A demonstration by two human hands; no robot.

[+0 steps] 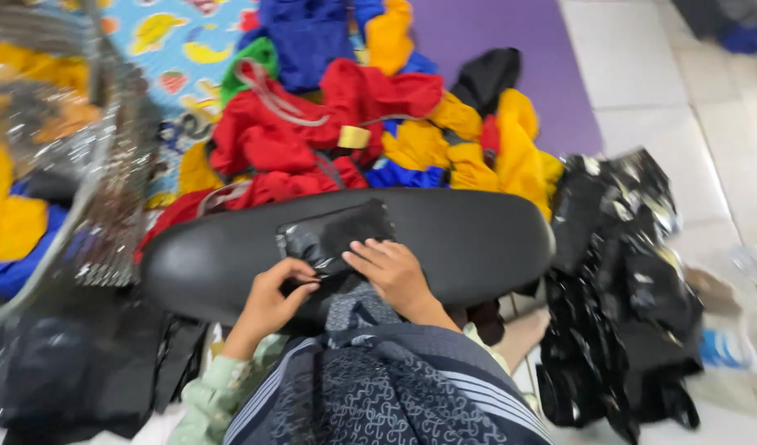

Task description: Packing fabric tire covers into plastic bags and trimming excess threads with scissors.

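both hands worked a black plastic packet (333, 237) lying mid-board on the black padded board (477, 239), left hand (273, 298) pinching its near edge, right hand (392, 270) flat, fingers pressed together, pinning it steady, bright garments (313, 124) heaped past the far edge.

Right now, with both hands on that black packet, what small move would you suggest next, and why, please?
Probably press the black packet flat with the right hand, since it lies crinkled on the black board and the left hand only pinches its near edge.
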